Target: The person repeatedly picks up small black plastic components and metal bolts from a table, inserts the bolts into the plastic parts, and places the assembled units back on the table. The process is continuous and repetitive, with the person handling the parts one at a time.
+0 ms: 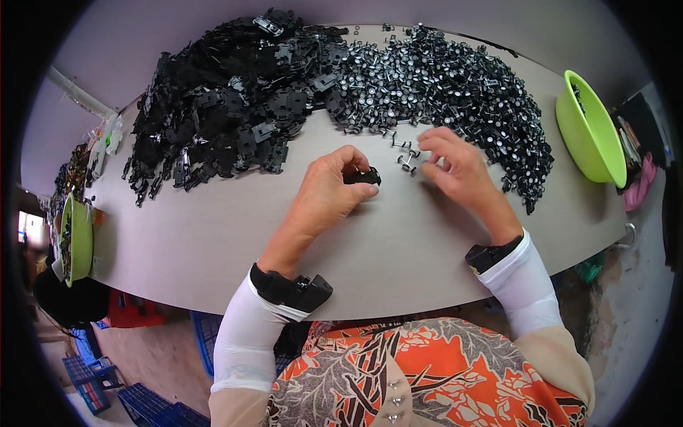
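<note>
My left hand [331, 183] is closed on a small black plastic toy car base [371, 176], pinched between thumb and fingers above the table. Most of the base is hidden by the fingers. My right hand [459, 171] is a little to the right, slightly blurred, its thumb and fingers apart and curved, with nothing visible between them. Just left of its fingertips lie several loose wheel axles [407, 165], each a metal rod with a small black wheel at either end. Behind them spreads a large pile of such wheel axles [441, 85].
A tall heap of black plastic car bases [228, 107] covers the far left of the grey table [213, 242]. One green basin [594, 135] stands tilted at the right edge, and another green basin [80, 238] at the left. Blue plastic crates [146, 406] sit below.
</note>
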Demonstrator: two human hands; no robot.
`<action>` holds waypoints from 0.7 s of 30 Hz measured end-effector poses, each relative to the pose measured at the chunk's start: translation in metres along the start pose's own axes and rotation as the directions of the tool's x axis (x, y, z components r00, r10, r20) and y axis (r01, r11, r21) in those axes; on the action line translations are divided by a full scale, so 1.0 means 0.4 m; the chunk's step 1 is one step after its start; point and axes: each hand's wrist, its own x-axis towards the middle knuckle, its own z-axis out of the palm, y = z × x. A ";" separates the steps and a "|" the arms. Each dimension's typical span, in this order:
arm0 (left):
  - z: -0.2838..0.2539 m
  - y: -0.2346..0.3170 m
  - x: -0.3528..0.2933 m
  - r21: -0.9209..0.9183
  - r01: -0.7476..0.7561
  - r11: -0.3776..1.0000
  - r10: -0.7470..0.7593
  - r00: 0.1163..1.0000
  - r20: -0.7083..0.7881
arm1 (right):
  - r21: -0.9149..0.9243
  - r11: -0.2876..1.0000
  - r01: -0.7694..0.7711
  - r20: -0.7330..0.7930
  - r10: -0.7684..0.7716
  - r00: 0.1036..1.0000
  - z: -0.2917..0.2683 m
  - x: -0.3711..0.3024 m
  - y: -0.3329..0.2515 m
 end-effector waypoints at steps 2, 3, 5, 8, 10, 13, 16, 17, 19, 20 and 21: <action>0.002 0.007 0.000 -0.072 0.105 0.992 -0.102 0.994 0.047 | -0.140 0.959 0.246 0.030 -0.244 0.969 0.023 0.013 0.003; 0.001 0.010 -0.003 -0.105 0.158 0.982 -0.151 0.986 0.072 | -0.205 0.909 0.364 0.057 -0.360 0.931 0.032 0.016 0.004; -0.006 0.002 -0.001 -0.153 0.155 0.976 -0.140 0.985 0.105 | -0.228 0.924 0.306 0.143 -0.280 0.949 0.038 0.015 0.009; -0.009 0.002 0.004 -0.226 0.156 0.962 -0.133 0.984 0.115 | -0.168 0.962 0.215 0.131 -0.194 0.972 0.031 0.019 0.008; -0.010 -0.001 0.002 -0.250 0.153 0.956 -0.128 0.985 0.115 | 0.013 0.999 0.041 0.100 -0.042 0.994 0.019 0.014 -0.038; -0.010 0.001 0.000 -0.239 0.159 0.958 -0.124 0.980 0.157 | -0.067 0.994 0.087 0.114 -0.079 0.990 -0.008 -0.001 -0.050; -0.010 0.006 -0.004 -0.269 0.224 0.937 -0.170 0.963 0.210 | -0.214 0.966 0.148 0.272 -0.087 0.958 -0.014 -0.025 -0.031; -0.009 0.007 -0.006 -0.319 0.247 0.915 -0.181 0.958 0.224 | -0.220 0.965 0.144 0.276 -0.081 0.958 -0.014 -0.028 -0.032; -0.003 0.011 -0.010 -0.459 0.275 0.845 -0.180 0.954 0.241 | -0.232 0.963 0.137 0.280 -0.069 0.958 -0.015 -0.029 -0.036; 0.004 0.014 -0.013 -0.546 0.277 0.791 -0.169 0.956 0.241 | -0.223 0.961 0.162 0.276 -0.097 0.956 -0.013 -0.030 -0.033; 0.010 0.016 -0.015 -0.626 0.276 0.729 -0.157 0.958 0.239 | -0.214 0.958 0.189 0.271 -0.127 0.954 -0.011 -0.028 -0.026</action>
